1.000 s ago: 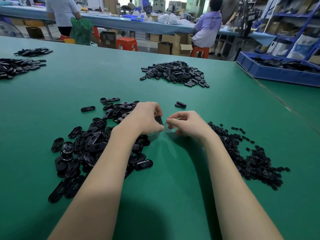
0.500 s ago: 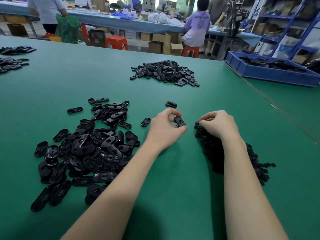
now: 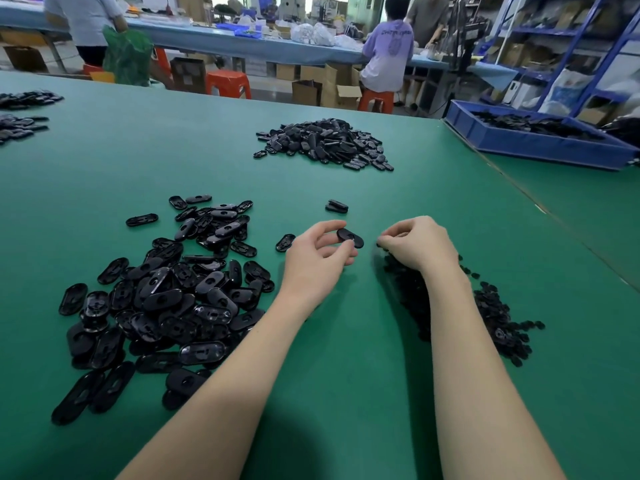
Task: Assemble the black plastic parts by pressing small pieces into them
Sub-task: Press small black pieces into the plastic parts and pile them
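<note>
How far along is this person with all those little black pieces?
Probably done: the heap farther back and a stacked pair beyond the hands look set aside, though the picture cannot confirm they are assembled. In hand: the left hand pinches one oval part, while the right hand picks at the pile of small pieces. Left: a large pile of oval parts, so plenty remains.

My right hand (image 3: 420,245) covers whatever its curled fingers pinch; my arm hides part of the small-piece pile (image 3: 498,317).
</note>
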### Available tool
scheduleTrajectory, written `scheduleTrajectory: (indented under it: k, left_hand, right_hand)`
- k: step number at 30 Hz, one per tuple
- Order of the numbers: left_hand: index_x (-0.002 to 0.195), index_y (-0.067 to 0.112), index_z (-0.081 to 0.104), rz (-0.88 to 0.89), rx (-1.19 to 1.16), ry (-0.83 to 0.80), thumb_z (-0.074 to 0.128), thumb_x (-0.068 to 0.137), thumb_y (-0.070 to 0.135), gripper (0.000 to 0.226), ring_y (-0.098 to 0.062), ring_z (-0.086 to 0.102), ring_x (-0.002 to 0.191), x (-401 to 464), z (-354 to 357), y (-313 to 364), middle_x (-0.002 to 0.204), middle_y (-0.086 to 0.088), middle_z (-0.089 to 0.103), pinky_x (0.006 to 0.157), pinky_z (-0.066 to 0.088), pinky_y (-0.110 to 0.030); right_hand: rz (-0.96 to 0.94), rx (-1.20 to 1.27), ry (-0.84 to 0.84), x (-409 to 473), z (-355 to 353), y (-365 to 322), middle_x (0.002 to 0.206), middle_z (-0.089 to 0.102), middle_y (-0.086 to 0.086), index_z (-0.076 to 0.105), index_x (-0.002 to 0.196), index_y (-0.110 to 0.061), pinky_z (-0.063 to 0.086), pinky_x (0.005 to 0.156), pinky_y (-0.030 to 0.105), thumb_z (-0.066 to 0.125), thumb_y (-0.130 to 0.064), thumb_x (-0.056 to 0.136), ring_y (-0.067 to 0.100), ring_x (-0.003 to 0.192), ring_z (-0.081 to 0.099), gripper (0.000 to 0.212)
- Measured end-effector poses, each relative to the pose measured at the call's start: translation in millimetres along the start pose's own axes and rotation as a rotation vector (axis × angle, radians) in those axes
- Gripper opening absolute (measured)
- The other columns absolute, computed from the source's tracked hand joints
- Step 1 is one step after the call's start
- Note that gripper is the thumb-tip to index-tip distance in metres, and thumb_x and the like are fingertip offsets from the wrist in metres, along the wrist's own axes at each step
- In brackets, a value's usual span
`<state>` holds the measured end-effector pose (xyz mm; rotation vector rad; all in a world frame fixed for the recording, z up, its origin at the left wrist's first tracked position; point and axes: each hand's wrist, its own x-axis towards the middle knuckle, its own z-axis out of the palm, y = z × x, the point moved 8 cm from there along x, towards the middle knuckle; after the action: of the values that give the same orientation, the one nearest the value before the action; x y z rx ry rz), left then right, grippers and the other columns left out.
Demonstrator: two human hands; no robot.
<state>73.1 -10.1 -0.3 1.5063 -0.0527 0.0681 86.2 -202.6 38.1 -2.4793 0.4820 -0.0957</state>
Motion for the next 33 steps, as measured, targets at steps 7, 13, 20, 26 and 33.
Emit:
scheduleTrajectory:
  k: [7, 13, 20, 26, 33]
  left_hand:
    - [0.105, 0.016, 0.064, -0.042, -0.184, 0.057, 0.062, 0.095, 0.001, 0.018, -0.017, 0.076, 0.086, 4.7, -6.3, -5.6, 0.085, -0.003, 0.079, 0.079, 0.058, -0.024]
    - [0.083, 0.017, 0.057, -0.080, -0.216, 0.119, 0.070, 0.086, -0.001, 0.022, -0.017, 0.059, 0.066, 8.0, -14.2, -8.3, 0.075, 0.000, 0.072, 0.076, 0.048, -0.032]
    - [0.107, 0.017, 0.066, -0.076, -0.311, 0.058, 0.068, 0.087, -0.007, 0.032, -0.019, 0.075, 0.082, 5.6, -10.9, -1.8, 0.104, -0.017, 0.069, 0.081, 0.060, -0.028]
    - [0.102, 0.014, 0.064, -0.111, -0.373, 0.089, 0.069, 0.092, 0.004, 0.015, -0.020, 0.075, 0.090, 5.7, -12.6, -3.5, 0.088, -0.009, 0.078, 0.082, 0.060, -0.028]
    - [0.098, 0.019, 0.060, -0.104, -0.332, 0.101, 0.072, 0.090, 0.009, 0.017, -0.017, 0.067, 0.078, 7.7, -13.4, -4.8, 0.081, -0.002, 0.077, 0.083, 0.056, -0.030]
  right_hand:
    - [-0.087, 0.550, -0.264, -7.3, 18.7, -14.3, 0.085, 0.078, -0.011, 0.079, 0.100, -0.024, 0.034, 0.044, 0.013, 0.071, -0.024, 0.093, 0.009, 0.059, 0.045, 0.011]
    - [-0.047, 0.672, -0.377, -8.2, 27.3, -15.2, 0.095, 0.080, -0.005, 0.075, 0.096, -0.022, 0.031, 0.042, 0.015, 0.072, -0.019, 0.092, 0.004, 0.051, 0.049, 0.006]
    - [0.015, 0.834, -0.437, -11.6, 35.3, -18.0, 0.096, 0.079, 0.002, 0.070, 0.092, -0.017, 0.030, 0.040, 0.014, 0.071, -0.012, 0.090, 0.006, 0.049, 0.048, 0.005]
    - [-0.013, 0.838, -0.452, -15.8, 33.0, -24.1, 0.082, 0.073, -0.003, 0.076, 0.088, -0.019, 0.030, 0.042, 0.014, 0.073, -0.007, 0.088, 0.005, 0.048, 0.047, 0.012]
    - [-0.117, 0.679, -0.430, -16.0, 23.3, -39.6, 0.085, 0.078, -0.001, 0.076, 0.084, -0.020, 0.038, 0.043, 0.014, 0.078, -0.011, 0.085, 0.005, 0.051, 0.059, 0.010]
